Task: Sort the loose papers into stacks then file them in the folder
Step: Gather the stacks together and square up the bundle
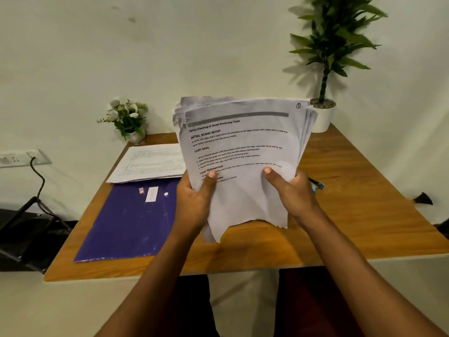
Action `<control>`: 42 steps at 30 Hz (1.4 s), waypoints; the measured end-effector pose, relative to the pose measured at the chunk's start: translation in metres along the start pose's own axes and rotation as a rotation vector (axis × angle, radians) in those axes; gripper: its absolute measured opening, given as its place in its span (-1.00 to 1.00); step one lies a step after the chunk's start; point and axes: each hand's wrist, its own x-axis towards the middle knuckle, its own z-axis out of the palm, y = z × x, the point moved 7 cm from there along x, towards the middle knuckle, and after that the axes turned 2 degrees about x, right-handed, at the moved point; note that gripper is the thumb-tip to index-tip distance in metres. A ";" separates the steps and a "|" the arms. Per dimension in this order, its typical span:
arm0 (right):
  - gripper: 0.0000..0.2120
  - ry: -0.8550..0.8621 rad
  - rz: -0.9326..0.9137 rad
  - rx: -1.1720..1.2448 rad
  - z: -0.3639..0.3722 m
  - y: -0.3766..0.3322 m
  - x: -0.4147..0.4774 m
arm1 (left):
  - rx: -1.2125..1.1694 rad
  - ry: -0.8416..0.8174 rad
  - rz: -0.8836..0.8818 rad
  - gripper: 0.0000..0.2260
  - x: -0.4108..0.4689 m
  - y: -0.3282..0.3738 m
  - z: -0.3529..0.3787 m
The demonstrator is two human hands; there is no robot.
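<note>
**Uneven sheaf held above the desk, folder waiting below**

At the centre of the frame, a person holds a thick bundle of loose papers (243, 147) upright above a wooden table (352, 215). The left hand (194, 200) grips its lower left edge and the right hand (294, 193) its lower right, each thumb pressed on the front sheet. The front page is numbered 1 in its top corner. The sheets behind it fan out unevenly at the top and right, and the bottom edge looks ragged.

A sorted stack (148, 164) lies flat at centre left. Its near edge overlaps the closed purple folder (126, 222) in the lower left. A small blue and black object (317, 184), possibly a stapler, peeks out just behind the right hand.

The risk appears to lie in the loose fan. With only the lower corners pinched, back sheets could slip free and scatter, or mix into the finished stack. Squaring the bundle roughly could tear the frayed edge further. The folder cannot open until the stack is lifted off it.
</note>
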 end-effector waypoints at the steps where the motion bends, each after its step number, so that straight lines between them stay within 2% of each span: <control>1: -0.80 0.001 -0.017 0.005 -0.002 0.000 -0.001 | 0.001 0.007 0.034 -0.68 0.000 0.002 -0.002; 4: -0.91 0.002 0.005 -0.013 -0.006 0.015 -0.010 | 0.055 -0.007 -0.008 -0.73 -0.010 -0.011 -0.001; 8: -0.87 0.032 0.058 -0.082 -0.008 0.031 -0.021 | 0.080 -0.032 -0.114 -0.62 -0.025 -0.032 0.000; 11: -0.88 0.071 0.025 -0.112 -0.011 0.019 -0.020 | 0.050 -0.036 -0.104 -0.66 -0.024 -0.022 0.001; 13: -0.71 0.095 -0.025 -0.129 -0.012 0.011 -0.020 | 0.041 -0.047 -0.093 -0.63 -0.023 -0.017 0.000; 16: -0.23 0.158 -0.052 -0.167 -0.017 0.026 -0.029 | 0.123 -0.040 -0.113 -0.46 -0.028 -0.035 -0.005; 18: -0.09 0.159 -0.039 -0.184 -0.020 0.041 -0.039 | 0.134 -0.037 -0.149 -0.43 -0.038 -0.057 -0.008; 21: 0.08 0.161 -0.015 -0.223 -0.023 0.060 -0.050 | 0.120 0.005 -0.185 -0.53 -0.050 -0.081 -0.012; 23: -0.01 0.201 -0.012 -0.233 -0.025 0.064 -0.050 | 0.136 0.035 -0.199 -0.64 -0.048 -0.086 -0.014; 26: -0.34 0.207 0.014 -0.220 -0.025 0.068 -0.048 | 0.172 0.042 -0.197 -0.71 -0.043 -0.089 -0.015; 28: -0.38 0.182 0.037 -0.196 -0.025 0.073 -0.045 | 0.196 0.024 -0.181 -0.70 -0.041 -0.090 -0.014; 29: -0.34 0.188 0.041 -0.189 -0.026 0.075 -0.044 | 0.198 0.021 -0.173 -0.66 -0.041 -0.090 -0.014; 32: 0.09 0.148 0.050 -0.200 -0.024 0.079 -0.042 | 0.169 0.041 -0.186 -0.53 -0.041 -0.094 -0.017; 34: 0.17 0.121 0.089 -0.215 -0.025 0.081 -0.039 | 0.163 0.055 -0.213 -0.50 -0.041 -0.096 -0.017; 39: -0.29 0.110 0.136 -0.100 -0.024 0.082 -0.038 | 0.168 0.055 -0.227 -0.49 -0.043 -0.094 -0.016; 42: -0.59 0.082 0.072 0.062 -0.031 0.063 -0.027 | 0.160 0.043 -0.212 -0.51 -0.043 -0.093 -0.017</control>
